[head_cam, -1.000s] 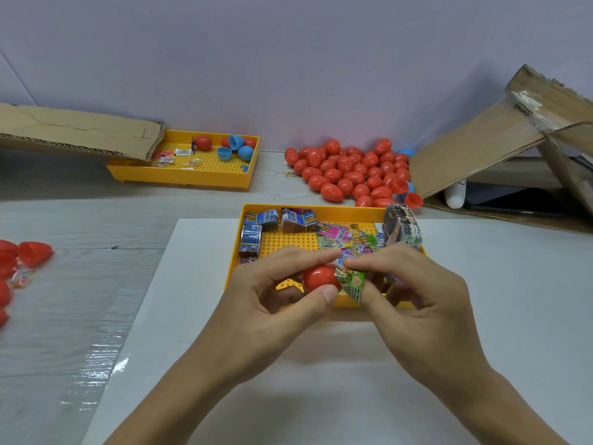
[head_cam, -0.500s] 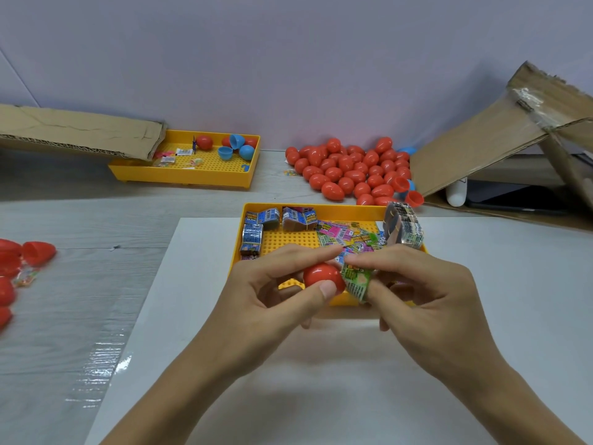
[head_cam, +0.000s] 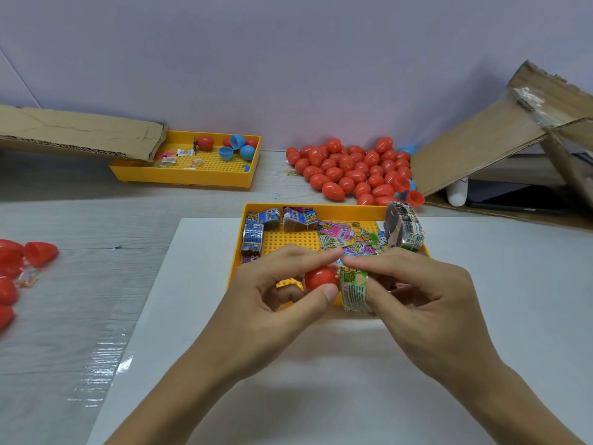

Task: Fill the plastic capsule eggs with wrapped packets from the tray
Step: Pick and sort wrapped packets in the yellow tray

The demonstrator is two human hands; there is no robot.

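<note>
Pale wood-grain bench (head_cam: 96,220), white sheet (head_cam: 481,316) under the grip, yellow tray (head_cam: 236,268) just beyond the grip, second tray (head_cam: 192,178) far left, red egg pile (head_cam: 346,175) behind, loose eggs (head_cam: 19,264) at left edge, cardboard (head_cam: 481,139) far right.

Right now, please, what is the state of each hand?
Left hand: closed, pinching the red egg.
Right hand: closed, pinching the green packet beside the egg.
</note>
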